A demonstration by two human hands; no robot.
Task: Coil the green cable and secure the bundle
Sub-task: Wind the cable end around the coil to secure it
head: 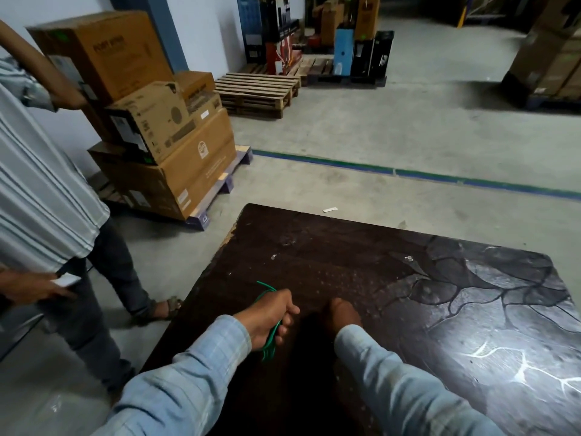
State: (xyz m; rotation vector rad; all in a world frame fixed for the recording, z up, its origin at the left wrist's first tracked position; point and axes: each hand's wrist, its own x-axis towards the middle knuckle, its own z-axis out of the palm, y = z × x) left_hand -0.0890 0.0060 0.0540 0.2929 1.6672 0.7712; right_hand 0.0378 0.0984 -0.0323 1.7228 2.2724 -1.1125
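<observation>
The left hand (271, 316) hovered over the near edge of the dark worktop (361, 262), its grip clamped on the bunched green cable (270, 339), whose loops stuck out either side of the fist. The right hand (344, 313) lay just beside it; whether its grip was closed could not be told.

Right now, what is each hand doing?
Left hand: closed around the green cable bundle.
Right hand: on the dark table, holding nothing visible; open or closed cannot be told.
</observation>
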